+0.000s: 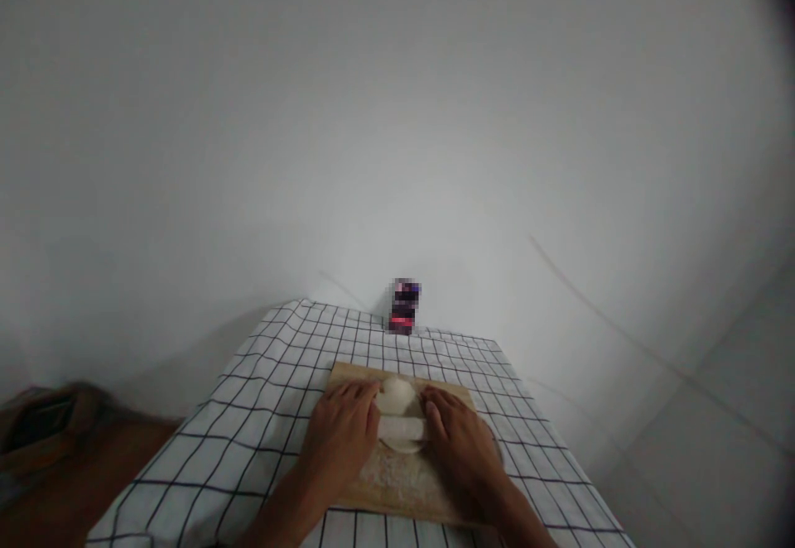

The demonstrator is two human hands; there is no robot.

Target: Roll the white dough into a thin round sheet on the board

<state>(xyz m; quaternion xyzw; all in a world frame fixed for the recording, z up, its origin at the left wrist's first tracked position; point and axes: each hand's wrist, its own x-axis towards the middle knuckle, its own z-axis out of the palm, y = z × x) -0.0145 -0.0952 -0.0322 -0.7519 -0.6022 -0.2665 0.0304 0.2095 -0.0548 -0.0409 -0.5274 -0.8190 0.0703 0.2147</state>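
A pale, flattened round of dough (398,396) lies on a flour-dusted wooden board (397,494). Across it rests a whitish rolling pin (402,428), and dough shows on both its far and near sides. My left hand (345,417) is closed over the pin's left end, with its fingers pointing forward. At the other end, my right hand (458,430) is closed over the pin in the same way. Both hands hide the pin's ends and cover the side edges of the dough.
A white tablecloth with a black grid (248,415) covers the table under the board. At the table's far edge a small dark, pixelated object (404,306) stands near the white wall (397,134). A brown object (53,420) is at the lower left, beside the table.
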